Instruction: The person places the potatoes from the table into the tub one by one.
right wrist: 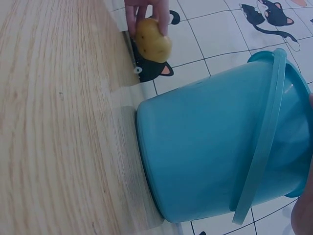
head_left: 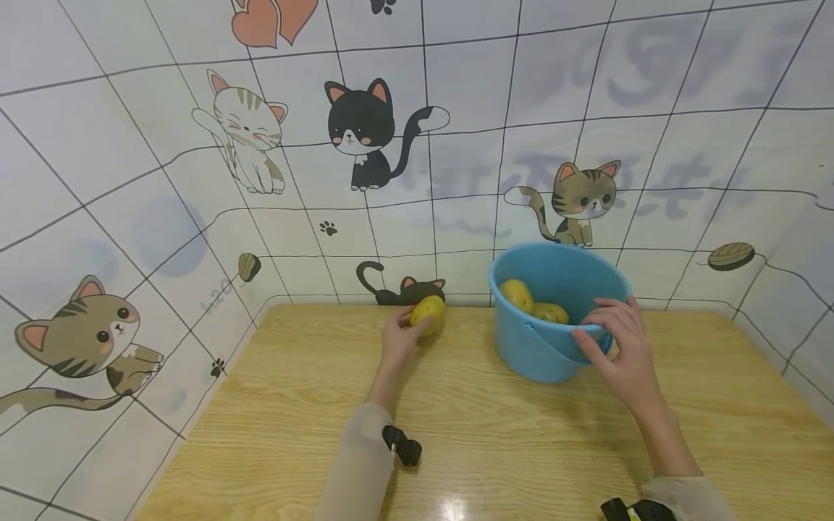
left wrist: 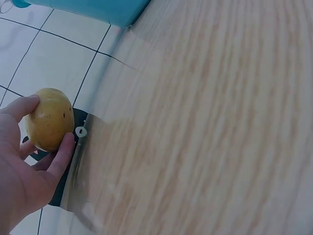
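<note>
My left hand (head_left: 399, 339) holds a yellow potato (head_left: 430, 315) between thumb and fingers, near the back edge of the table. Dark specks dot the potato's skin in the left wrist view. To the right stands a blue bucket (head_left: 541, 358), upright, its handle hanging down the front. Inside it, several potatoes (head_left: 517, 295) show over the rim. My right hand (head_left: 622, 347) grips the bucket's right front rim, thumb outside and fingers over the edge. In the right wrist view the bucket's side (right wrist: 205, 147) fills much of the picture, and only slivers of the right hand show.
A wood-grain table (head_left: 495, 449) spreads under both arms. Behind it rises a white wall covering (head_left: 469, 181) with a black grid and cartoon cats, meeting the table's back edge. Wrist cameras (head_left: 402, 445) are strapped to both forearms.
</note>
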`<state>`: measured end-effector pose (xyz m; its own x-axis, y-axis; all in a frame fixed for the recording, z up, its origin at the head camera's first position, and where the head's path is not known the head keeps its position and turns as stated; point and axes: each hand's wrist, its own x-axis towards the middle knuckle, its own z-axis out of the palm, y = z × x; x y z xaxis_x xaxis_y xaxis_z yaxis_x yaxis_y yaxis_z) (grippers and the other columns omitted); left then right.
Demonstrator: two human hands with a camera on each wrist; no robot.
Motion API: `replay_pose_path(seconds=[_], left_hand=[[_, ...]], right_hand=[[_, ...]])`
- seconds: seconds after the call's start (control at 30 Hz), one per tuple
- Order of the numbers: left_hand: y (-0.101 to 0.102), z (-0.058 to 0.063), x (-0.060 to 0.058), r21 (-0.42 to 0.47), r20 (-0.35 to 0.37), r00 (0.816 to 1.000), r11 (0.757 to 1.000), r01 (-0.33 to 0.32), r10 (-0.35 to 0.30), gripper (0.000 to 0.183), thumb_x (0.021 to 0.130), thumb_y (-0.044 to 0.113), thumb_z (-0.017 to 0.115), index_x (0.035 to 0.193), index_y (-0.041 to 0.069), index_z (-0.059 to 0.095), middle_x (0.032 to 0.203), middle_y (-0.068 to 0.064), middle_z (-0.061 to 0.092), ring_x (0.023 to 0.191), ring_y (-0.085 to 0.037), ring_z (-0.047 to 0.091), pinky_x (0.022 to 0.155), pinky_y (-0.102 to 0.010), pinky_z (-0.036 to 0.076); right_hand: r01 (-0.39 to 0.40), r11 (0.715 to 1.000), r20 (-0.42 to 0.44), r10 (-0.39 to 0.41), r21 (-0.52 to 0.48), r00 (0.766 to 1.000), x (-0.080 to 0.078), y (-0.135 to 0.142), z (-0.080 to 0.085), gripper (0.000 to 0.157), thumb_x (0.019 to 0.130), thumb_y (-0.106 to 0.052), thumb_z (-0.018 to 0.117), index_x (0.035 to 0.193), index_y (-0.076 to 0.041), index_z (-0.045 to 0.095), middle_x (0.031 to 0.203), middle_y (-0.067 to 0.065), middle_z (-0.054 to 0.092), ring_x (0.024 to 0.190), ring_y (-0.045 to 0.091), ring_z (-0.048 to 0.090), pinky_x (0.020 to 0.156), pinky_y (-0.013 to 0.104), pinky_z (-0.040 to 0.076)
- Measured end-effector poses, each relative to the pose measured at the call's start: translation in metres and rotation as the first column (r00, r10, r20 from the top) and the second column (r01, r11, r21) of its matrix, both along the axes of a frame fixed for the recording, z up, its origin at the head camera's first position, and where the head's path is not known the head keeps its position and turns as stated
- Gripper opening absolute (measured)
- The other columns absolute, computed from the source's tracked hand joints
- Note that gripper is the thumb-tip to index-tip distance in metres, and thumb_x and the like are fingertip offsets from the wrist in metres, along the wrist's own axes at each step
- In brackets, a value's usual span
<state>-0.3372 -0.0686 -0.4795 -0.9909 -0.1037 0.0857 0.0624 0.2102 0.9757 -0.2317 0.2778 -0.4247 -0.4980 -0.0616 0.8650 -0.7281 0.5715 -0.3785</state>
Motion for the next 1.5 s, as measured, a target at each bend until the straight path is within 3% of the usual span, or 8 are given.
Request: replay_pose_path(seconds=[0.27, 0.6, 0.77, 1.0, 1.23, 1.5], left_hand=[[0.005, 0.007, 0.004, 0.18, -0.024, 1.0, 0.984, 0.009, -0.004, 0.06, 0.087, 0.031, 0.081, 0.135, 0.002, 0.06, 0.112, -0.021, 0.067, 0.095, -0.025, 0.068, 0.081, -0.038, 0.06], [0.013, 0.02, 0.012, 0.329, -0.095, 0.995, 0.943, 0.045, -0.014, 0.053, 0.087, 0.027, 0.081, 0.131, 0.003, 0.063, 0.107, -0.019, 0.068, 0.094, -0.023, 0.068, 0.082, -0.032, 0.059], [0.021, 0.037, 0.021, 0.344, -0.173, 0.984, 0.934, 0.099, -0.04, 0.05, 0.09, 0.025, 0.079, 0.131, 0.003, 0.062, 0.108, -0.018, 0.068, 0.095, -0.022, 0.069, 0.084, -0.033, 0.059], [0.036, 0.06, 0.034, 0.363, -0.258, 0.964, 0.918, 0.161, -0.067, 0.045, 0.091, 0.023, 0.077, 0.13, 0.005, 0.064, 0.111, -0.015, 0.068, 0.095, -0.02, 0.068, 0.086, -0.034, 0.059], [0.052, 0.08, 0.049, 0.297, -0.333, 0.94, 0.938, 0.178, -0.072, 0.043, 0.09, 0.023, 0.078, 0.13, 0.012, 0.065, 0.115, -0.011, 0.07, 0.1, -0.023, 0.069, 0.086, -0.035, 0.057], [0.071, 0.095, 0.061, 0.239, -0.411, 0.904, 0.942, 0.235, -0.121, 0.048, 0.09, 0.014, 0.077, 0.135, 0.011, 0.062, 0.118, -0.012, 0.067, 0.101, -0.022, 0.066, 0.089, -0.038, 0.057]], right_hand=[[-0.009, 1.0, 0.006, 0.009, 0.004, 1.0, 0.001, 0.001, 0.0, 0.036, 0.098, -0.038, 0.066, 0.089, -0.004, 0.067, 0.091, 0.013, 0.064, 0.126, 0.019, 0.05, 0.12, 0.059, 0.01], [-0.004, 0.999, -0.042, 0.003, -0.032, 0.999, -0.002, -0.002, -0.002, 0.04, 0.098, -0.04, 0.066, 0.085, -0.003, 0.067, 0.087, 0.016, 0.063, 0.123, 0.018, 0.051, 0.118, 0.063, 0.011], [-0.003, 0.999, -0.055, 0.001, -0.038, 0.999, -0.002, -0.005, -0.001, 0.043, 0.098, -0.042, 0.065, 0.084, -0.002, 0.066, 0.085, 0.018, 0.062, 0.125, 0.011, 0.05, 0.117, 0.065, 0.011], [0.0, 0.999, -0.063, -0.002, -0.032, 0.998, -0.003, -0.004, -0.001, 0.046, 0.098, -0.045, 0.064, 0.084, -0.002, 0.067, 0.085, 0.018, 0.063, 0.121, 0.022, 0.053, 0.117, 0.066, 0.012], [-0.004, 0.999, -0.06, 0.002, -0.035, 0.998, -0.003, -0.004, -0.002, 0.045, 0.098, -0.045, 0.064, 0.083, -0.002, 0.067, 0.085, 0.019, 0.062, 0.122, 0.02, 0.052, 0.117, 0.065, 0.012], [-0.007, 1.0, -0.034, 0.006, -0.027, 0.999, -0.002, -0.002, -0.003, 0.039, 0.097, -0.041, 0.067, 0.085, -0.004, 0.067, 0.087, 0.014, 0.063, 0.123, 0.02, 0.051, 0.118, 0.063, 0.011]])
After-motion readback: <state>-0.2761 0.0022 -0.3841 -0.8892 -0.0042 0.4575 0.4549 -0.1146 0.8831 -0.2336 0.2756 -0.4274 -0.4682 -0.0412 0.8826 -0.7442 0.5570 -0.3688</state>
